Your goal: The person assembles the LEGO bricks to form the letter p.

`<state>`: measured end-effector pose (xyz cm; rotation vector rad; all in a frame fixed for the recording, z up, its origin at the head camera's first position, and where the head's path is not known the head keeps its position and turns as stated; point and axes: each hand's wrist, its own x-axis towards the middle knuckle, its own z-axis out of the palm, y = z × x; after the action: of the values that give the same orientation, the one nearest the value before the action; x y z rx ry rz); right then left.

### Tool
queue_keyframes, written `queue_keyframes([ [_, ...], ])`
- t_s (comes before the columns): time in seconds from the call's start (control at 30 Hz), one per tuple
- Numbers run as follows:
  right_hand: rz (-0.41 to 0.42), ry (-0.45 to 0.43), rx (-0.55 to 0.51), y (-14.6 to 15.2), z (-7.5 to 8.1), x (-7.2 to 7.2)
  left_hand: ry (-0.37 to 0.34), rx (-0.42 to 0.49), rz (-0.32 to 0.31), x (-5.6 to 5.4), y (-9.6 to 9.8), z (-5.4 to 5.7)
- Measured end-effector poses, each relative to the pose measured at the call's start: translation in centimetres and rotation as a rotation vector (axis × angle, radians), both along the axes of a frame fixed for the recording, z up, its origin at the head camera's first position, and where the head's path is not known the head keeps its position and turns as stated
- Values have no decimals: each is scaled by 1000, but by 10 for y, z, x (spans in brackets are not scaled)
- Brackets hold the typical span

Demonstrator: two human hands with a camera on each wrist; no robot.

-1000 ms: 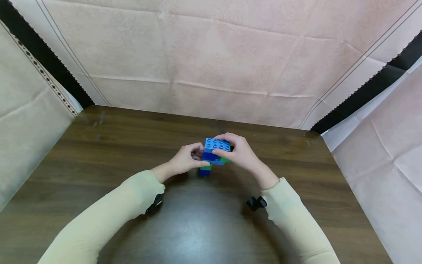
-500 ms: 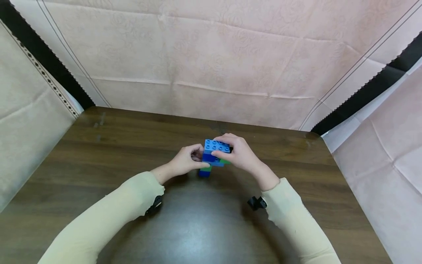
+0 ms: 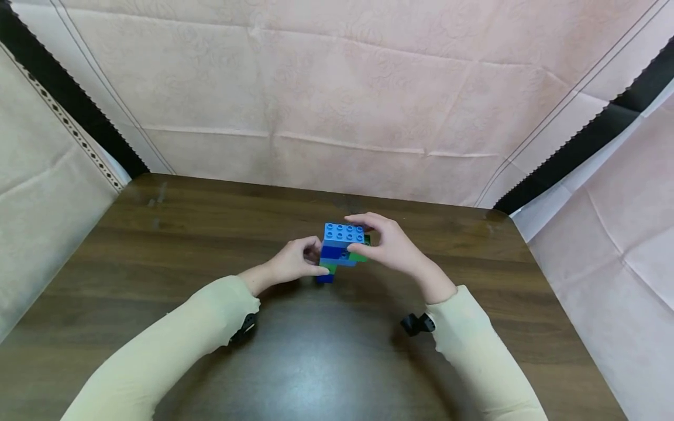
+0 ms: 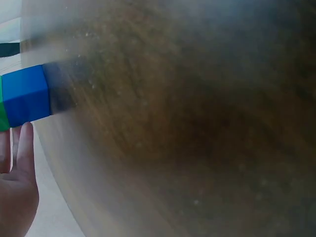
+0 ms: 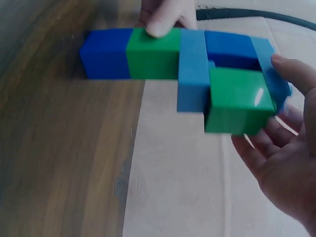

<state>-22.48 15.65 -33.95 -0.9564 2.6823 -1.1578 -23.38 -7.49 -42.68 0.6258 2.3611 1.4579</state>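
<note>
Stacked toy bricks form a tower between the two hands in the head view. From the bottom, it has a dark blue brick (image 5: 106,54), a green brick (image 5: 153,54), a light blue brick (image 5: 192,74), then a dark blue brick (image 5: 232,44) beside another green brick (image 5: 242,98). A light blue studded brick (image 3: 343,233) caps it. My left hand (image 3: 292,260) pinches the tower low down, its thumb on the lower green brick. Around the tower's upper right, my right hand (image 3: 392,242) has its fingers spread, thumb in front; whether it touches is hard to tell.
The brown wooden tabletop (image 3: 210,228) lies beneath the hands. Pale cloth (image 3: 337,105) hangs behind its far edge and at both sides. A small black device sits at each wrist.
My right hand has shifted to the right relative to the tower, uncovering more of the top brick and the upper green brick. My left hand stays at the tower's lower part.
</note>
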Motion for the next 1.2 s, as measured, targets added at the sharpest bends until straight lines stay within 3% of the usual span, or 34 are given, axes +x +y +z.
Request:
queue_keyframes([
  [0.27,-13,-17,-52,11,-2,0,50,-161,-8,3,-4,-12],
  [0.53,-37,-132,-157,12,-9,-3,45,-125,-3,3,-2,-15],
  [0.83,-98,-128,-221,16,-4,-5,38,-70,-37,8,3,-10],
  [1.0,-172,-101,-253,14,-2,-7,49,-60,-39,14,7,-5],
  [1.2,-262,-99,-287,12,-3,-14,-16,-40,-10,21,12,-1],
])
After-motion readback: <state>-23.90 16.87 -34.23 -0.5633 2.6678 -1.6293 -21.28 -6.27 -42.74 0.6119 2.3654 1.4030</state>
